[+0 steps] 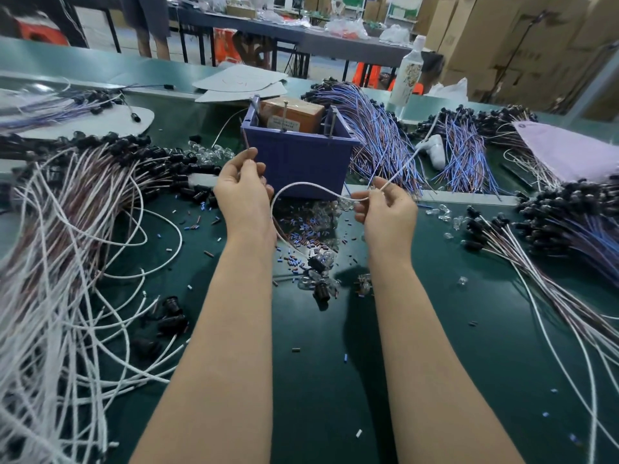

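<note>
- Covering the whole foreground, the green worktable (318, 380) serves as one open sorting surface, so stock lies within arm's reach on both sides.
- The heap of white and brown leads (67, 262) with black sockets sprawls on the left, probably the supply being drawn from.
- Bundles of blue and brown leads (378, 128) fan out on the right beyond the crate, kept apart by colour.
- The purple crate (301, 162) stands dead ahead, just beyond the hands; a brown carton (294, 113) sits inside it (its white label is too small to read).
- A white bottle (407, 75) stands at the far edge; its printed pattern shows no legible writing.
- The left hand (243, 195) is raised before the crate, fingers curled round one stretch of the wire, a thin brown end poking up above the thumb.
- The right hand (388, 212) pinches the same wire between thumb and fingertips.
- The white wire (301, 187) arcs in the air between both hands, held slack, likely for working on its end.
- Clipped bits of insulation (304, 236) litter the table beneath the hands.
</note>
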Demonstrator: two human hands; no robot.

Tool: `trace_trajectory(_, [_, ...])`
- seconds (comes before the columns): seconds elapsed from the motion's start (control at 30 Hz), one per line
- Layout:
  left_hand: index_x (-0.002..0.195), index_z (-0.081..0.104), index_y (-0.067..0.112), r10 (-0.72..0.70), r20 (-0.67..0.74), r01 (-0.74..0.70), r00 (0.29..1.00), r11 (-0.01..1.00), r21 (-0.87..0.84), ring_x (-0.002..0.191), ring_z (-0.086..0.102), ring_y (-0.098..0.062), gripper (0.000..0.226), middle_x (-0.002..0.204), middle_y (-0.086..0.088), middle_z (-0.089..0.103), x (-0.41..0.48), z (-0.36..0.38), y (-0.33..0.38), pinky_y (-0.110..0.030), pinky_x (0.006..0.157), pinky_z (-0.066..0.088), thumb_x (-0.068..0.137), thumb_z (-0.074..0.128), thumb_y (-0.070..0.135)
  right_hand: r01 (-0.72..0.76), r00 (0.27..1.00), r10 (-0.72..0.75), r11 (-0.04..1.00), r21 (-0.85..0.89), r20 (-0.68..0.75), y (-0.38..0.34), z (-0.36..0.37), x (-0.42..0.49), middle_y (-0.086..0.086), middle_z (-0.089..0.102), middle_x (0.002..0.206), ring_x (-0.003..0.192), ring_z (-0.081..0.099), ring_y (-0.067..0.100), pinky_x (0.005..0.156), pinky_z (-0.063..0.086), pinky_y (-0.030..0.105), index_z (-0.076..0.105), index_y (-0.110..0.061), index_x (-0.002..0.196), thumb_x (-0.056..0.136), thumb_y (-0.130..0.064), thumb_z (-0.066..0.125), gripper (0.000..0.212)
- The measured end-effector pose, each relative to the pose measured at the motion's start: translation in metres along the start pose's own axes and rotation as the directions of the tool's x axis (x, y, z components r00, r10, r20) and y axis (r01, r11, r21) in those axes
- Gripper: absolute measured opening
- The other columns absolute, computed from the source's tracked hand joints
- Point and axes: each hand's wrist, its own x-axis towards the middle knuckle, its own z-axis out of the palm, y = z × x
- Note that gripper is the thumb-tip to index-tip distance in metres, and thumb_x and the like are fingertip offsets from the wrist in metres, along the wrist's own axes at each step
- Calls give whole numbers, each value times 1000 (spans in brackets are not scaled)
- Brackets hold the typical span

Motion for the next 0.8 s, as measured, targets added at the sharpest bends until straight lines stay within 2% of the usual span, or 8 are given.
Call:
trace_trajectory(0.1, [88, 60, 18, -7, 38, 5, 999, 999, 39, 58, 49, -2, 26, 73, 3, 56, -2, 3, 4, -13, 54, 43, 98, 42, 2, -3, 999, 3, 1000, -21, 34, 3, 1, -1, -2, 61, 69, 45, 53, -3, 49, 45, 14, 43, -13, 125, 94, 1, 37, 34])
trace_trajectory(0.2, [89, 59, 20, -2, 76, -6, 997, 993, 116, 53, 50, -2, 24, 73, 3, 58, -4, 3, 5, -13, 50, 44, 97, 44, 3, -79, 997, 79, 997, 7, 19, 4, 0, 0, -5, 59, 61, 53, 55, 4, 51, 46, 16, 53, -14, 98, 96, -4, 35, 20])
trace_trajectory(0.33, [94, 58, 19, -6, 39, -2, 999, 981, 192, 51, 44, -3, 22, 76, 2, 59, -2, -1, 4, -13, 40, 36, 97, 43, 4, -217, 967, 247, 927, 307, -61, 8, -5, 6, -8, 47, 41, 49, 55, 7, 54, 47, 20, 56, -11, 82, 104, -20, 33, 33])
trace_trajectory(0.43, [95, 55, 15, -18, -45, 20, 999, 998, 58, 51, 42, -4, 19, 76, 0, 57, 0, -3, 11, -12, 40, 34, 98, 42, 2, -220, 942, 296, 901, 374, -159, 9, -11, 8, -1, 52, 58, 48, 52, 7, 44, 45, 16, 54, -7, 107, 102, -9, 35, 21])
trace_trajectory(0.5, [89, 52, 14, -62, -87, 48, 994, 986, -158, 46, 43, -2, 19, 75, -3, 56, 1, -3, 20, -11, 40, 37, 98, 42, 0, -230, 921, 338, 873, 429, -193, 9, -16, 11, 4, 54, 70, 44, 47, 4, 39, 39, 13, 42, -7, 131, 100, -1, 34, 33])
trace_trajectory(0.57, [92, 53, 9, -124, -89, 83, 988, 925, -371, 45, 46, -2, 14, 75, -4, 56, 1, -3, 31, -10, 42, 41, 97, 44, 0, -248, 910, 369, 851, 462, -191, 9, -20, 14, 6, 55, 72, 34, 39, 1, 34, 32, 12, 34, -8, 139, 99, 2, 33, 41])
trace_trajectory(0.7, [90, 59, 8, -119, -69, 74, 990, 885, -459, 49, 50, -3, 16, 76, -4, 59, -3, -2, 48, -11, 44, 45, 96, 46, 0, -316, 928, 360, 896, 312, -93, 11, -22, 12, 0, 46, 63, 31, 33, 0, 32, 27, 13, 57, -8, 117, 99, -6, 40, 25])
trace_trajectory(0.8, [86, 60, 16, -38, -56, 26, 998, 981, -194, 50, 50, -1, 21, 75, 0, 61, -5, 2, 48, -12, 43, 43, 96, 47, 1, -199, 980, 201, 972, 128, 2, 12, -13, 8, -3, 46, 55, 35, 38, 0, 35, 30, 14, 61, -9, 94, 99, -15, 47, 16])
